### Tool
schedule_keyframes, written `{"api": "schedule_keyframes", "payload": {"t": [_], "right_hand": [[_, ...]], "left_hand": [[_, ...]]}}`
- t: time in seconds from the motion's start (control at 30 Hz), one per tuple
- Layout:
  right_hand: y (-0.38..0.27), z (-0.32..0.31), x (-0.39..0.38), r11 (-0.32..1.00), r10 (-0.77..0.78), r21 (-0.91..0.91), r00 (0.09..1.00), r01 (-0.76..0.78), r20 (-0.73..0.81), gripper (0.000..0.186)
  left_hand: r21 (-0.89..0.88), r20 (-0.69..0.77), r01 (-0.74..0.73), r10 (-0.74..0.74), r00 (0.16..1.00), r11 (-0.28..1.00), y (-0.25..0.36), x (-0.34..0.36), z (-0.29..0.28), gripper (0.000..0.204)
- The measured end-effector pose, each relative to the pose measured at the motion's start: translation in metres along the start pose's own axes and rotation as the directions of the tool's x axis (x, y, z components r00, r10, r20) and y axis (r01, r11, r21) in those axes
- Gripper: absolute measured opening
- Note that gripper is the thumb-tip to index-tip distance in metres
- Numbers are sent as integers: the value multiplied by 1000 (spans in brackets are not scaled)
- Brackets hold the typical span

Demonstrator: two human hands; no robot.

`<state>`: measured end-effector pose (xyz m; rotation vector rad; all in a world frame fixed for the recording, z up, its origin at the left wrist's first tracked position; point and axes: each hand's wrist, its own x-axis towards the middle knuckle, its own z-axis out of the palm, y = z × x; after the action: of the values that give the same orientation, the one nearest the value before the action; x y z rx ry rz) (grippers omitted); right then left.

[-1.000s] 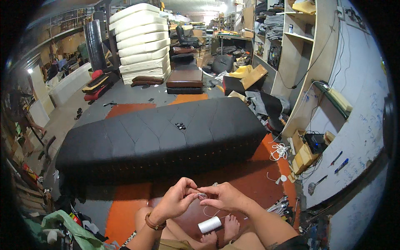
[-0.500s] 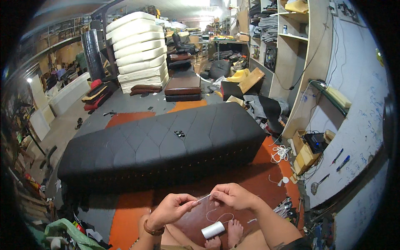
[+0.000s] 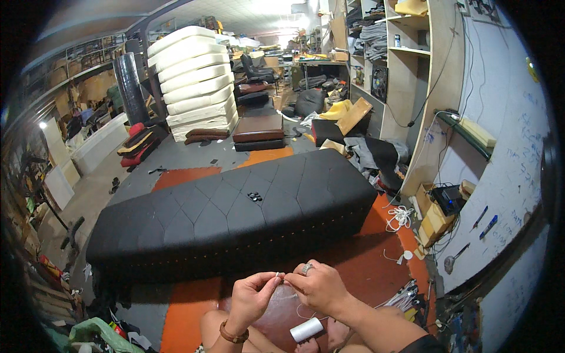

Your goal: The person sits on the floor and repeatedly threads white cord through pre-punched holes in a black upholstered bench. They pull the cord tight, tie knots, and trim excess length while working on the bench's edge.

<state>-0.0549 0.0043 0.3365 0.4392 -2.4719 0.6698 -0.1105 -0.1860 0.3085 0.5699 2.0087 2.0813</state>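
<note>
Close together in front of me, my left hand (image 3: 251, 297) and my right hand (image 3: 318, 288) both pinch a short visible bit of white cord (image 3: 278, 275) between thumb and fingers. A ring is on the right hand and a brown bracelet on my left wrist. Below them, by my feet, a white spool of cord (image 3: 306, 330) lies on its side with a loose strand rising from it. Beyond my hands stretches a long black upholstered bench (image 3: 229, 206) with diamond stitching. A small cluster of black buttons (image 3: 254, 196) rests on its top.
A coil of white rope (image 3: 399, 218) lies right of the bench. Tools (image 3: 406, 297) are scattered on the floor at lower right, beside a wall. Stacked white foam cushions (image 3: 194, 82) and brown padded pieces (image 3: 259, 128) stand behind the bench. Shelves (image 3: 409, 50) rise at back right.
My hands have come together, and the length of cord showing between them has shortened. The right hand has turned and moved slightly left. The view has shifted a little.
</note>
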Motion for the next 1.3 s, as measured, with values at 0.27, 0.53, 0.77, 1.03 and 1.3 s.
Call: {"api": "schedule_keyframes", "payload": {"t": [0.27, 0.53, 0.77, 1.03, 1.3], "right_hand": [[7, 0, 6, 946, -2, 323, 997, 27, -78, 13], [2, -14, 11, 764, 289, 529, 929, -370, 233, 14], [15, -16, 5, 796, 297, 499, 939, -343, 172, 15], [23, -13, 5, 388, 406, 766, 841, -513, 357, 19], [19, -5, 5, 399, 431, 751, 831, -526, 352, 21]], "left_hand": [[108, 153, 37, -53, 987, 993, 29, 3, -3, 16], [247, 51, -56, 45, 998, 967, 13, 7, 14, 12], [166, 66, -92, 83, 994, 982, 12, 9, 24, 9], [-132, 71, -85, 95, 993, 988, 24, 10, 29, 12], [-546, 151, 160, -91, 984, 823, 5, 14, 21, 10]]}}
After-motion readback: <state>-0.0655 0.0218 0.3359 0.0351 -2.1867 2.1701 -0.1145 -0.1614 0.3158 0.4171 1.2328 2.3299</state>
